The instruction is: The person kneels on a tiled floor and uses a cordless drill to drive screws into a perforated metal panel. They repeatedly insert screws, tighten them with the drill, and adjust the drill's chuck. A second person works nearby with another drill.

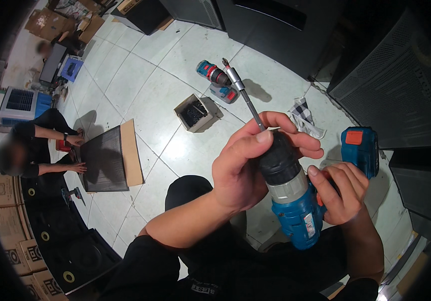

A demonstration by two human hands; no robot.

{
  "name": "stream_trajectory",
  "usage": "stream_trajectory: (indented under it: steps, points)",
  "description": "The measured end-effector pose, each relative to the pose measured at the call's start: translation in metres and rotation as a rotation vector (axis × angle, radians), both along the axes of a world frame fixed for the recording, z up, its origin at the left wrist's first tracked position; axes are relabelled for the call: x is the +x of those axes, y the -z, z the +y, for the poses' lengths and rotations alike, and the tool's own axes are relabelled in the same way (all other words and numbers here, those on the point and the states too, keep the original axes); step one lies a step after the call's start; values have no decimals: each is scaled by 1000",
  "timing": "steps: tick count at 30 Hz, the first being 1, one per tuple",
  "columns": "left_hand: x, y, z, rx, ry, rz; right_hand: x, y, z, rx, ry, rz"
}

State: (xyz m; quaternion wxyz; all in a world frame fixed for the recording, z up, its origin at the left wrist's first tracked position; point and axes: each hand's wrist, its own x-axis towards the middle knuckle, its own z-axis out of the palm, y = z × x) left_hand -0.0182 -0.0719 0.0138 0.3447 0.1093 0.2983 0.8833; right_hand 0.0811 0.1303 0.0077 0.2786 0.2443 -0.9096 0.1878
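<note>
A blue cordless drill [295, 215] is held up in front of me, its black chuck [278, 158] tilted up and away. Around its handle, with the thumb near the orange trigger, my right hand [343, 193] is closed; the blue battery pack [360, 149] shows beyond it. My left hand [243, 170] curls about the chuck, thumb and forefinger at the base of the long bit holder [248, 103]. That holder is dark with a silver sleeve and a short bit at its tip. The left palm partly hides behind the drill.
On the tiled floor stand a second drill [213, 75], a small box of dark screws [194, 114] and a checked cloth [303, 115]. Black speaker cabinets [270, 30] line the far and right sides. At left, another person [40, 145] handles a dark mesh panel [105, 160].
</note>
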Motion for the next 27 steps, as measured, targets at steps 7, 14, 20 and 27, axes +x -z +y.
stream_trajectory:
  steps: [7,14,20,27]
  points:
    - [-15,2,-2,8,-125,-23,1,0,0,45,-29,-48]
    - [-22,1,-5,-7,-104,-162,1,-2,1,40,-57,-129]
    - [-22,-2,-6,0,-62,-202,3,2,2,-61,-109,-207]
    - [-13,-7,-3,16,-87,-302,2,7,-1,-136,-169,-263]
